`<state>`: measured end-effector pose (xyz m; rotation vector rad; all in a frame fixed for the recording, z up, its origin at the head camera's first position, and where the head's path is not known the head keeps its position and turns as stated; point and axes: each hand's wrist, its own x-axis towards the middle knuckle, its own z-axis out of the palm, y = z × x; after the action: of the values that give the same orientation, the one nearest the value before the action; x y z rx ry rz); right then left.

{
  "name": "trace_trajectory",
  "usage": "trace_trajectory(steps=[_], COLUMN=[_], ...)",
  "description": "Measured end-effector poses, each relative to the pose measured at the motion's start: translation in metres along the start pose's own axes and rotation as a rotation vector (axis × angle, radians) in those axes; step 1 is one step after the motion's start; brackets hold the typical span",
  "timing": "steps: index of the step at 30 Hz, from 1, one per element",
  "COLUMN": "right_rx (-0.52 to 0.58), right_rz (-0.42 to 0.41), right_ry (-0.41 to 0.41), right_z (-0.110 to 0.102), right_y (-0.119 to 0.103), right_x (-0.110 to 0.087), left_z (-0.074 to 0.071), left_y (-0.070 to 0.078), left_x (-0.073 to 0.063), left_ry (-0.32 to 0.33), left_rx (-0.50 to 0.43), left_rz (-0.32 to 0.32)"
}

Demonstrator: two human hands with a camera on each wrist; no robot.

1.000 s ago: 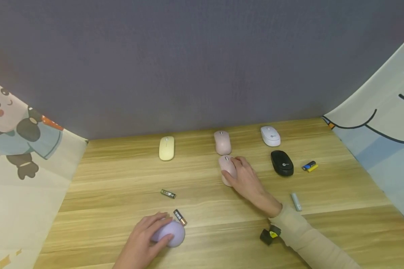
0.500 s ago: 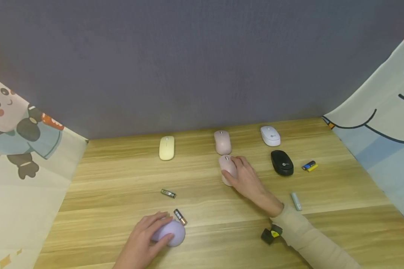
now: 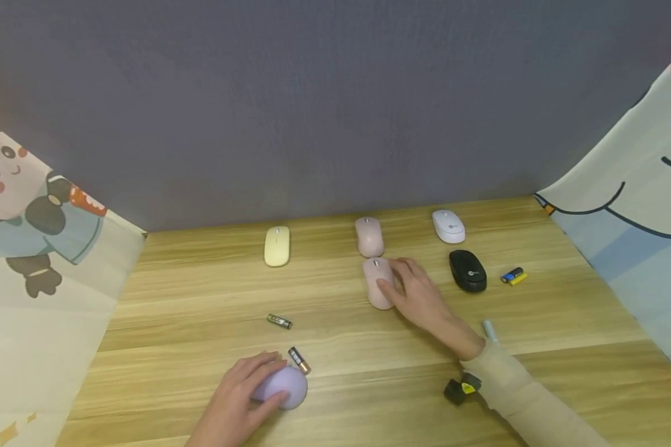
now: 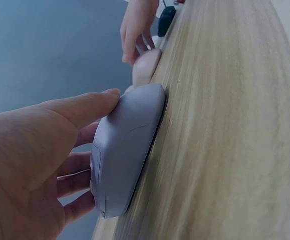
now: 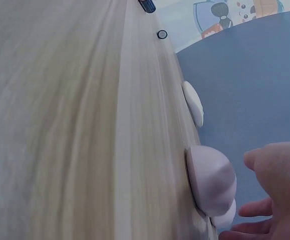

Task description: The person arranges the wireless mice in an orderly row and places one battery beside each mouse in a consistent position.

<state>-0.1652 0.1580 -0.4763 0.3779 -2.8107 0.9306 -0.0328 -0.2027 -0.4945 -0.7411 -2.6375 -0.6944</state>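
My left hand (image 3: 236, 395) holds a lilac computer mouse (image 3: 293, 386) on the table, thumb on one side and fingers on the other. The left wrist view shows the thumb against the lilac mouse (image 4: 127, 145). Just right of a pale pink mouse (image 3: 376, 287) is my right hand (image 3: 422, 301), its fingers loose. In the right wrist view a gap separates the thumb from the pink mouse (image 5: 212, 180). A second pink mouse (image 3: 369, 237) sits directly behind the first, nearly end to end. One AA battery (image 3: 299, 360) lies close to the lilac mouse, another battery (image 3: 279, 321) farther back.
A yellow mouse (image 3: 277, 246) is at the back left of the wooden table (image 3: 201, 304). White (image 3: 449, 226) and black mice (image 3: 468, 270) stand right. Blue and yellow batteries (image 3: 512, 275) lie beyond them. The right sleeve partly hides a grey battery (image 3: 489, 331). A grey panel (image 3: 335, 112) closes the back.
My right hand has let go of the nearer pink mouse and shifted slightly to the right. That mouse stays in place. The left hand and the lilac mouse have not visibly moved.
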Motion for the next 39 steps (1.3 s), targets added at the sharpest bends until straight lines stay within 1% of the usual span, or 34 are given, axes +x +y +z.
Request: trace_trajectory(steps=[3, 6, 13, 21, 27, 33, 39], right_rx=[-0.012, -0.022, -0.001, -0.060, -0.071, -0.064, -0.062], right_rz=[0.009, -0.006, -0.057, -0.071, -0.094, -0.102, -0.082], right_ry=[-0.016, -0.012, 0.048, 0.125, 0.194, 0.220, 0.243], right_z=[-0.004, -0.007, -0.015, -0.027, -0.035, -0.044, -0.053], right_y=[0.004, 0.009, 0.022, 0.036, 0.047, 0.059, 0.072], right_x=[-0.001, -0.002, -0.005, -0.012, -0.015, -0.018, -0.022], left_z=[-0.001, -0.002, -0.001, -0.001, -0.002, -0.005, -0.005], left_y=[0.001, 0.002, 0.001, 0.003, 0.004, 0.006, 0.007], left_x=[0.000, 0.000, -0.001, -0.001, -0.001, -0.002, -0.001], left_ry=[-0.005, -0.007, -0.002, 0.009, -0.006, -0.035, 0.000], left_rx=[0.013, 0.028, 0.062, 0.066, 0.071, 0.050, 0.029], left_rz=[0.013, 0.021, 0.041, 0.049, 0.028, -0.011, -0.008])
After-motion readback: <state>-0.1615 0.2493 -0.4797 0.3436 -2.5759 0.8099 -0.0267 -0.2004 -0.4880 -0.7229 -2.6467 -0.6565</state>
